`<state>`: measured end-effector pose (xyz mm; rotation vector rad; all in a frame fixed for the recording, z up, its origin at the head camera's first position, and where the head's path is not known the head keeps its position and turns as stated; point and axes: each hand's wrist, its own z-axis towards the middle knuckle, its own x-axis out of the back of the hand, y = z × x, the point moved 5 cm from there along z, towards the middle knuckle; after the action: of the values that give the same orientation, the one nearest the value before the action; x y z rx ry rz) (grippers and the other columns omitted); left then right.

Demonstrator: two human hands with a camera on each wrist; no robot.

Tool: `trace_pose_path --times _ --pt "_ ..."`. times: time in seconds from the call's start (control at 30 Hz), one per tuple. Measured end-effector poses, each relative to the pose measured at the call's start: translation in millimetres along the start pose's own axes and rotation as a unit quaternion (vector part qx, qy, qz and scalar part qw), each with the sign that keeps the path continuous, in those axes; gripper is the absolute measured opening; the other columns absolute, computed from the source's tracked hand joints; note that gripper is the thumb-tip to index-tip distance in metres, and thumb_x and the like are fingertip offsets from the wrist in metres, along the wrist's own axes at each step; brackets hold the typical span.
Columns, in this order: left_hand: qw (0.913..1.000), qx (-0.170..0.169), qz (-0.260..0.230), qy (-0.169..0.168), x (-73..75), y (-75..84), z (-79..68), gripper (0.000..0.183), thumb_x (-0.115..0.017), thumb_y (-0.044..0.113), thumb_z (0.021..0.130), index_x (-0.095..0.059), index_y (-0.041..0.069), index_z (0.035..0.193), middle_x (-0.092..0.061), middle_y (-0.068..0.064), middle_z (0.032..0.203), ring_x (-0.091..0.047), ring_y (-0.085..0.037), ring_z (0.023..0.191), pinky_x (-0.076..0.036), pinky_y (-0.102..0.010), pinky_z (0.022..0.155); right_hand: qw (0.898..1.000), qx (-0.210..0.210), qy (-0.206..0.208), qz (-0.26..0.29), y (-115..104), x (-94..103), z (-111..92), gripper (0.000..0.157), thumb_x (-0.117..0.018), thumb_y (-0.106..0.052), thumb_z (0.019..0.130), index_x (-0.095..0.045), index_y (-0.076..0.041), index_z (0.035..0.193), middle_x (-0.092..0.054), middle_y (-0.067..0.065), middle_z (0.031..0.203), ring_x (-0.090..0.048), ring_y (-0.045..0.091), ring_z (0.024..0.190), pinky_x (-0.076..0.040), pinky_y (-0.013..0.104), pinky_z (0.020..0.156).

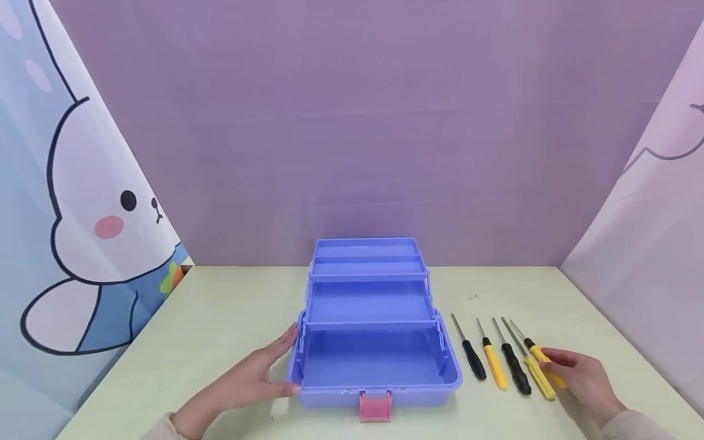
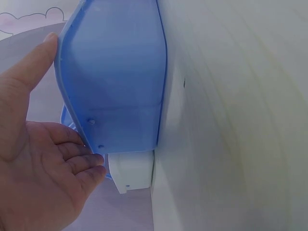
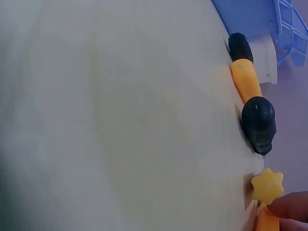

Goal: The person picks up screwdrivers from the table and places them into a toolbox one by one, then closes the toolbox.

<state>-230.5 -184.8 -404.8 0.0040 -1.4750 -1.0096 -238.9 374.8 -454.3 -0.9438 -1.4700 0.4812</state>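
Note:
An open blue-purple toolbox (image 1: 330, 397) with raised trays (image 1: 371, 302) and a pink latch (image 1: 376, 408) stands on the table. My left hand (image 1: 250, 376) rests against its left side, thumb by the front corner and fingers toward the back. In the left wrist view these fingers are loosely bent beside the box wall (image 2: 115, 72). To the right of the box lie several screwdrivers in a row. At the rightmost one, a yellow-and-black screwdriver (image 1: 541, 354), my right hand (image 1: 585, 382) pinches the handle. The right wrist view shows only part of that orange-yellow handle (image 3: 267, 222) and a fingertip.
Left of the held one lie a clear-yellow screwdriver (image 1: 540, 379), a black screwdriver (image 1: 516, 370), a yellow screwdriver (image 1: 496, 366) and another black screwdriver (image 1: 474, 360). A purple cloth (image 1: 374, 134) hangs behind the pale table (image 1: 247, 305), with printed curtains at both sides.

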Motion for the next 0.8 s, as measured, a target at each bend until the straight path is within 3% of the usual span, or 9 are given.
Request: trace_pose_path --times 0.27,0.43,0.53,0.67,0.7,0.73,0.8 --pt "0.9999 -0.001 -0.012 -0.012 -2.6 0.8 -3.3 0.093 -0.071 0.041 0.082 -0.021 -0.003 0.148 -0.020 -0.020 0.154 -0.028 -0.039 0.137 -0.033 -0.043 0.108 1.000 0.000 -0.005 0.005 0 4.3 -1 0.049 -0.067 -0.021 0.086 -0.055 0.009 0.123 -0.069 0.017 0.111 -0.037 -0.025 0.073 -0.047 0.009 0.066" --pt "0.9999 -0.007 -0.007 -0.008 -2.4 4.6 -5.6 0.092 -0.071 0.041 0.082 -0.022 -0.004 0.147 -0.019 -0.019 0.154 -0.029 -0.039 0.137 -0.032 -0.044 0.107 1.000 -0.008 0.000 -0.003 1 11.7 2 0.052 -0.067 -0.029 0.086 -0.057 0.006 0.124 -0.070 0.010 0.110 -0.034 -0.027 0.073 -0.046 0.012 0.070" --pt "1.0000 -0.008 0.000 -0.005 -0.6 5.4 -3.5 0.093 -0.071 0.041 0.082 -0.023 -0.004 0.147 -0.020 -0.020 0.154 -0.029 -0.038 0.137 -0.032 -0.045 0.107 1.000 -0.004 0.001 -0.004 -5 17.4 3 0.055 -0.066 -0.036 0.087 -0.058 0.002 0.125 -0.070 0.003 0.111 -0.040 -0.024 0.079 -0.046 0.029 0.087" --pt "1.0000 -0.004 0.000 -0.006 1.8 5.3 -1.2 0.093 -0.070 0.042 0.082 -0.023 -0.004 0.147 -0.020 -0.020 0.154 -0.028 -0.038 0.137 -0.032 -0.044 0.108 1.000 0.021 0.008 -0.016 -14 21.4 3 0.056 -0.063 -0.044 0.088 -0.061 -0.002 0.124 -0.064 -0.021 0.104 -0.039 -0.025 0.082 -0.043 0.024 0.086" --pt "1.0000 -0.004 -0.001 -0.006 2.1 5.4 -0.9 0.093 -0.070 0.043 0.082 -0.023 -0.005 0.147 -0.020 -0.020 0.154 -0.028 -0.038 0.137 -0.032 -0.044 0.108 0.999 0.028 0.011 -0.018 -17 21.8 2 0.055 -0.063 -0.045 0.088 -0.061 -0.003 0.124 -0.061 -0.026 0.101 -0.040 -0.025 0.082 -0.043 0.018 0.081" --pt "1.0000 -0.004 -0.001 -0.006 2.3 5.3 -0.7 0.093 -0.070 0.043 0.082 -0.023 -0.005 0.147 -0.020 -0.020 0.154 -0.028 -0.038 0.137 -0.032 -0.044 0.108 0.999 0.031 0.012 -0.017 -18 22.0 2 0.055 -0.063 -0.045 0.088 -0.062 -0.003 0.123 -0.058 -0.030 0.098 -0.033 -0.030 0.078 -0.042 0.013 0.075" --pt "1.0000 -0.004 -0.001 -0.005 2.6 4.9 -0.5 0.093 -0.070 0.043 0.082 -0.023 -0.005 0.147 -0.020 -0.020 0.154 -0.028 -0.038 0.137 -0.032 -0.044 0.108 0.999 0.038 0.017 -0.018 -24 22.0 3 0.058 -0.062 -0.047 0.088 -0.061 -0.002 0.124 -0.058 -0.028 0.099 -0.034 -0.029 0.078 -0.040 0.009 0.069"
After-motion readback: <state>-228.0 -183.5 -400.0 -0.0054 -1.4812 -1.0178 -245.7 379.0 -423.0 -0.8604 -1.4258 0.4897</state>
